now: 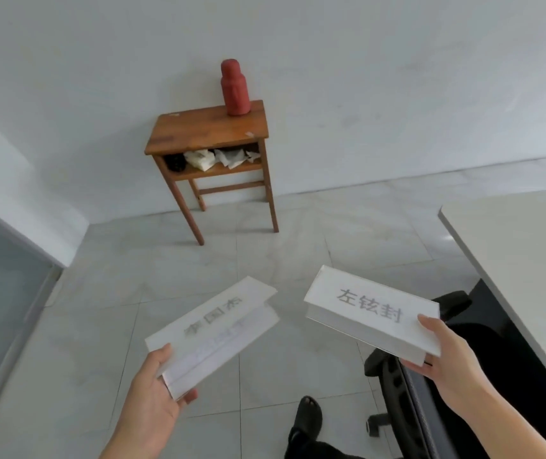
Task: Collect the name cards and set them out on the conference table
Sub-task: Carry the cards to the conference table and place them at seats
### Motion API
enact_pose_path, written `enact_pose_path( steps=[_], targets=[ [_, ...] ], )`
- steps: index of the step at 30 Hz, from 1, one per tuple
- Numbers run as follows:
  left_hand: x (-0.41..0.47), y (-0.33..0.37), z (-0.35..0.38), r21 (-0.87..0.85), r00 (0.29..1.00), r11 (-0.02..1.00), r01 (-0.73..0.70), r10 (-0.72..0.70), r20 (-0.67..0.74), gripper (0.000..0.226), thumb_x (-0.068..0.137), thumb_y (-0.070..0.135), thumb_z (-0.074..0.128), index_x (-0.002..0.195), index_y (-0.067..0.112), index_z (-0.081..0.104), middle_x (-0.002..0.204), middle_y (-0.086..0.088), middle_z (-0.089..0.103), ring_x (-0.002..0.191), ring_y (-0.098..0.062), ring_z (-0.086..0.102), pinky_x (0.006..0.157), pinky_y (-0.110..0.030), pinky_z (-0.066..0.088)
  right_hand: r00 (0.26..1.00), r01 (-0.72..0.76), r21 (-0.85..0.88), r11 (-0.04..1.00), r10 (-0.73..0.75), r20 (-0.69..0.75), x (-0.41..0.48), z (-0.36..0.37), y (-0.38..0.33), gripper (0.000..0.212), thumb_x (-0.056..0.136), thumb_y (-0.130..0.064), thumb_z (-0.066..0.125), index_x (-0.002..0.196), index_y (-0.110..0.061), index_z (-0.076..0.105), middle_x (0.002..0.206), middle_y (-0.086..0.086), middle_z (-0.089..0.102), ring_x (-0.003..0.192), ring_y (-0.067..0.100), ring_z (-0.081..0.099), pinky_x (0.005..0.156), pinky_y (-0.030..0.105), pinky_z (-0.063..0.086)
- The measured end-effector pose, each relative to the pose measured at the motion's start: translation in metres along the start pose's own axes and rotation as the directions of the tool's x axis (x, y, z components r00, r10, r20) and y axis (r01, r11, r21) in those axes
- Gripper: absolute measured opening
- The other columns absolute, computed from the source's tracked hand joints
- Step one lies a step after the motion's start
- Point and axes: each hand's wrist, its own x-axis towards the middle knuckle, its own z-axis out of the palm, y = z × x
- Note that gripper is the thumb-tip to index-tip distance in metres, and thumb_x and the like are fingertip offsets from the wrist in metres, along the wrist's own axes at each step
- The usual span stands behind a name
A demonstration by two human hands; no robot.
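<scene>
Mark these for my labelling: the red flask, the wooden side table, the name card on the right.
red flask [234, 91], head view, middle of its body.
wooden side table [198, 130], head view, bare tabletop.
name card on the right [369, 308], head view, printed face.

The right card [372, 311], held in the right hand [447, 356], bears three grey printed Chinese characters, 左铉封, upright to the camera. The left card [212, 329], in the left hand [152, 392], also carries three grey characters, tilted and blurred. The middle one looks like 国; the others cannot be read.
</scene>
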Motion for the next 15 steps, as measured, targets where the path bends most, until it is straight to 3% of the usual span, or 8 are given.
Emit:
enact_pose_path(
  steps=[5, 9, 15],
  targets=[
    [0.084, 0.061, 0.042, 0.058, 1.000, 0.998, 0.020, -0.019, -0.016, 0.016, 0.090, 0.029, 0.052, 0.096, 0.020, 0.064, 0.088, -0.010, 0.064, 0.075, -0.025, 0.056, 0.060, -0.036, 0.040, 1.000, 0.016, -0.041, 0.999, -0.016, 0.004, 0.069, 0.070, -0.041, 0.016, 0.092, -0.023, 0.058, 0.103, -0.012, 0.061, 0.105, 0.013, 0.063, 0.096, 0.030, 0.061, 0.085, 0.050, 0.054],
    [0.146, 0.096, 0.073, 0.056, 1.000, 0.998, 0.016, -0.016, 0.011, 0.020, 0.088, 0.030, 0.053, 0.103, 0.023, 0.065, 0.097, -0.010, 0.068, 0.081, -0.026, 0.057, 0.061, -0.036, 0.040, 1.000, 0.012, -0.047, 0.999, -0.012, 0.006, 0.116, 0.118, -0.084, 0.004, 0.092, -0.025, 0.059, 0.092, -0.021, 0.061, 0.104, 0.012, 0.062, 0.099, 0.031, 0.060, 0.085, 0.050, 0.055],
    [0.252, 0.132, 0.135, 0.071, 0.996, 0.995, 0.076, -0.079, 0.031, 0.020, 0.089, 0.032, 0.053, 0.102, 0.021, 0.064, 0.096, -0.012, 0.067, 0.079, -0.026, 0.058, 0.062, -0.037, 0.041, 0.998, 0.019, -0.010, 1.000, -0.019, -0.052, 0.193, 0.153, -0.135, 0.007, 0.092, -0.025, 0.058, 0.095, -0.020, 0.061, 0.103, 0.013, 0.063, 0.098, 0.033, 0.060, 0.082, 0.049, 0.055]
  ],
)
